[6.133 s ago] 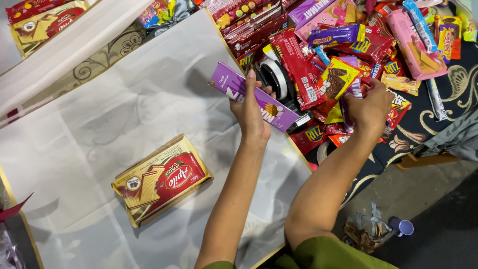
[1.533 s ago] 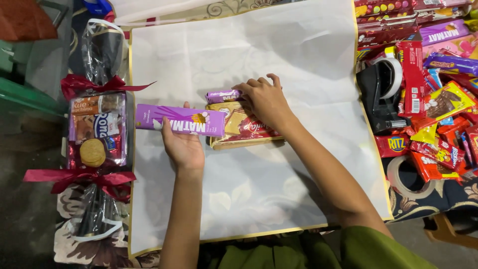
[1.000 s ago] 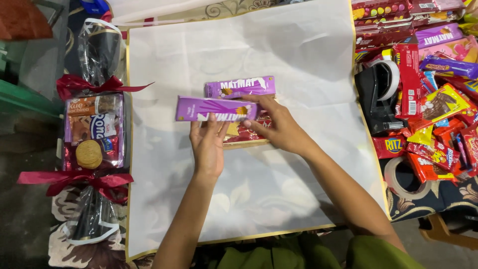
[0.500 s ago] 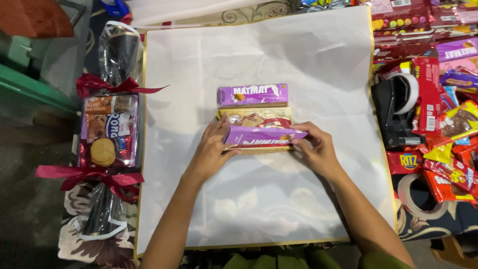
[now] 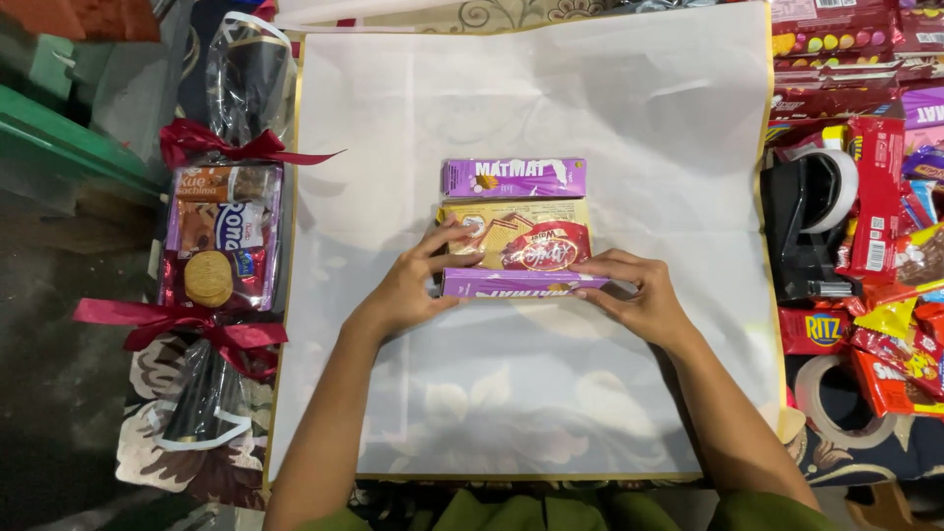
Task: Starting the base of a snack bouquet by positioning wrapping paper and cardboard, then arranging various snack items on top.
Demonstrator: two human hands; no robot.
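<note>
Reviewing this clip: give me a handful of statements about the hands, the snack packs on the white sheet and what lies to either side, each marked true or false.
1. Both hands rest on the near purple pack. True: the left hand is at its left end, the right hand at its right end.
2. The gold wafer box lies between two purple packs. True: the far purple pack is above it in the view.
3. The three packs sit on bare carpet. False: they lie on the white wrapping sheet.
4. The black tape dispenser is left of the sheet. False: it stands to the right.
5. A wrapped bundle with red ribbons lies to the left. True.
</note>
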